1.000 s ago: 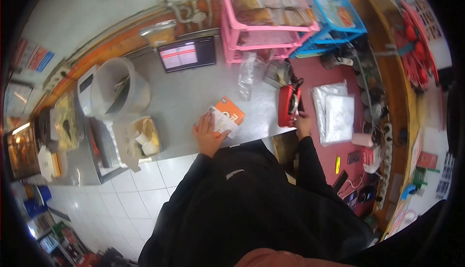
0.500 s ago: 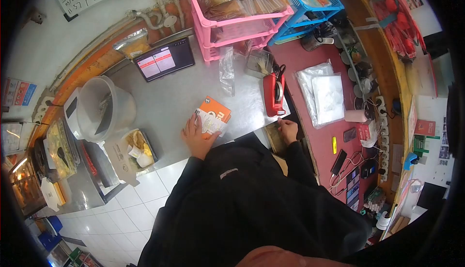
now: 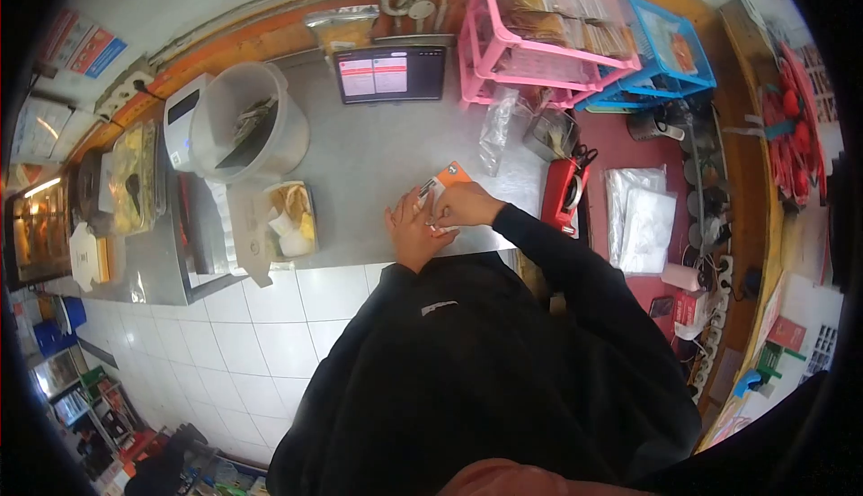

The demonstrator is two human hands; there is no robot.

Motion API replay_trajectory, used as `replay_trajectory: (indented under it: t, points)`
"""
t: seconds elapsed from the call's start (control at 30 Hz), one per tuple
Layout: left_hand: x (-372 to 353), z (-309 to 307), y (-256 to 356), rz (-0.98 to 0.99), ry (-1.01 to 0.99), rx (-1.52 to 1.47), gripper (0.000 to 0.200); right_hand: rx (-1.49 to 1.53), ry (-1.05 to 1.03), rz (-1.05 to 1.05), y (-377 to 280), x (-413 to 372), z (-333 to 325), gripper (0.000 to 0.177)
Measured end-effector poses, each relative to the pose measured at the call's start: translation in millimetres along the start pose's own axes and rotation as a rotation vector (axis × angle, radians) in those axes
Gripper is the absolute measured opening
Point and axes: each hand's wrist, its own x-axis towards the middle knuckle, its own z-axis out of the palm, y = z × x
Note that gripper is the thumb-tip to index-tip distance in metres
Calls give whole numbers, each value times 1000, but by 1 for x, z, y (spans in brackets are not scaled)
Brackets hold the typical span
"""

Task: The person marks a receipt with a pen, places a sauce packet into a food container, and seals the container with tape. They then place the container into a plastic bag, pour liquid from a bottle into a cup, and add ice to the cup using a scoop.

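An orange packet (image 3: 456, 172) with a white paper slip (image 3: 439, 189) on it lies on the steel counter, partly covered by both hands. My left hand (image 3: 415, 233) rests on it, open, with its fingers spread. My right hand (image 3: 469, 205) crosses over to the same spot, its fingers closed in a pinch against the slip beside my left fingertips. What the pinch holds is too small to make out. To the right stands a red tape dispenser (image 3: 564, 196), with black scissors (image 3: 584, 156) behind it.
A tablet (image 3: 392, 75) leans at the back wall. Pink racks (image 3: 490, 42) and blue racks (image 3: 661, 78) hold packets. At left are a clear bucket (image 3: 292, 127) and an open food box (image 3: 307, 237). Plastic bags (image 3: 647, 222) lie on the red surface at right.
My right hand has moved left from the tape dispenser's front end onto the slip and packet. My left hand stays on the packet. The whole view has shifted and turned.
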Motion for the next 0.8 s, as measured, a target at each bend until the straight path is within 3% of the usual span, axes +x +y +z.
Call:
replay_trajectory:
  t: [0.07,0.1,0.2,0.23,0.33,0.43,0.53,0.57,0.63,0.67,0.7,0.73,0.77,0.8]
  points:
    - [0,0,-2,-10,5,15,91,-144,-93,-36,1,24,12,20]
    - [0,0,-2,-9,8,-6,91,-271,-158,-4,-9,28,2,35]
    - [-2,-1,-7,-10,6,-43,92,-393,-116,178,-6,26,-5,53]
    - [-2,0,-9,-9,1,-38,92,-505,4,112,-6,24,-9,65]
    - [-2,1,-11,-2,3,-37,93,-555,-87,290,21,24,-37,66]
    - [0,-3,-7,18,-16,-16,92,-555,15,336,66,6,-47,71]
    - [-3,-7,-8,11,94,-98,99,-336,288,418,92,-22,-52,64]
    - [-5,-8,-8,7,150,-146,103,-85,271,626,94,-28,-47,66]
    - [-28,21,-19,-294,247,-285,106,278,508,536,113,-31,12,80]
    - [-37,32,-20,-434,277,-361,109,95,635,231,140,-24,67,90]
    - [-40,29,-16,-526,170,-756,108,346,465,323,104,-28,68,82]
    - [-37,28,-13,-556,94,-922,104,564,308,452,65,-31,66,74]
    - [-35,27,-11,-599,18,-1079,100,669,485,428,67,-33,87,71]
    - [-31,29,-13,-574,13,-1014,94,638,556,351,69,-36,96,68]
